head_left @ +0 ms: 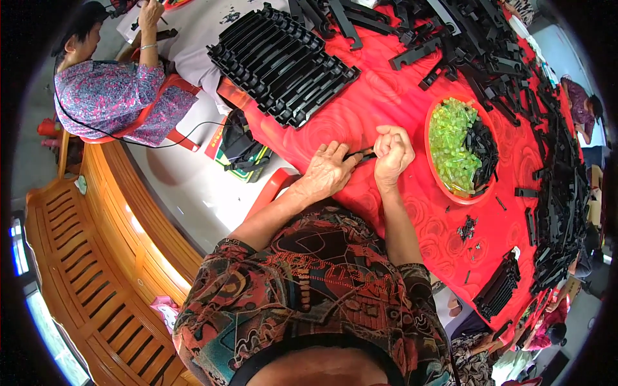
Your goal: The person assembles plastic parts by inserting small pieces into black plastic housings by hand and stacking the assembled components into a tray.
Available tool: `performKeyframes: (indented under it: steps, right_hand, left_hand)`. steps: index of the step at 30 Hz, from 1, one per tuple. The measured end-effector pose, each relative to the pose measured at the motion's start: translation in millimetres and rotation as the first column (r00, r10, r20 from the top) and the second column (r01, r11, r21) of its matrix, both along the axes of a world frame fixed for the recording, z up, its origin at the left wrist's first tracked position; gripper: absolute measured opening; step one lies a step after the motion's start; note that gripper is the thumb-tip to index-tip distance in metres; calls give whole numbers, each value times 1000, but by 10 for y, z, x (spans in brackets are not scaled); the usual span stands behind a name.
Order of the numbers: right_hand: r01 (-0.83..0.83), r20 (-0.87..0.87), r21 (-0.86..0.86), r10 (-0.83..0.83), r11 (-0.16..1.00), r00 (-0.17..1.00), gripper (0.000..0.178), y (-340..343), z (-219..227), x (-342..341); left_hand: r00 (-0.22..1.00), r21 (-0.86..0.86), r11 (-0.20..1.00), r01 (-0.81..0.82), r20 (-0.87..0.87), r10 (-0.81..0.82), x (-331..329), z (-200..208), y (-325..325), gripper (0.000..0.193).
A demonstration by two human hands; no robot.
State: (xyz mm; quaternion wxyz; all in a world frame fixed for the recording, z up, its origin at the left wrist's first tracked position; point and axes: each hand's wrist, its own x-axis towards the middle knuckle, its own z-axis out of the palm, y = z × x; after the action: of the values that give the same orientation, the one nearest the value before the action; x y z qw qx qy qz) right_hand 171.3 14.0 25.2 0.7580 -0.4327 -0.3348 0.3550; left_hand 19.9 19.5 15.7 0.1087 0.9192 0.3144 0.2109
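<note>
At the near edge of the red-covered table, my left hand [327, 170] lies palm down with its fingers bent over a narrow black plastic part [362, 155]. Most of that part is under the fingers; only its right end shows. Just to the right, my right hand [393, 153] is closed in a fist at the end of the part. Whatever its fingers hold is hidden. Right of this hand stands an orange-rimmed oval basin [430, 154] with light green translucent pieces [452, 145] on one side and small black pieces [481, 154] on the other.
A row of black plastic parts [283, 64] lies side by side beyond my left hand. Loose black parts [476, 45] pile up along the far and right sides. Black bits [468, 228] and a smaller stack [499, 286] lie at right. Another person [116, 90] sits at left.
</note>
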Motion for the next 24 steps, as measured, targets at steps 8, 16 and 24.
performKeyframes:
  steps: [8,16,24]
  right_hand:
    - [-23,93,-27,25,999,995,29,-16,26,54]
    - [-59,182,2,58,998,982,25,-30,-42,-127]
    - [4,369,62,-27,998,929,24,-19,-106,-162]
  left_hand:
    - [998,3,1000,30,49,-30,59,7,20,42]
    - [997,-46,999,18,77,-14,53,49,0,35]
    - [996,8,1000,23,82,-24,95,92,13,20]
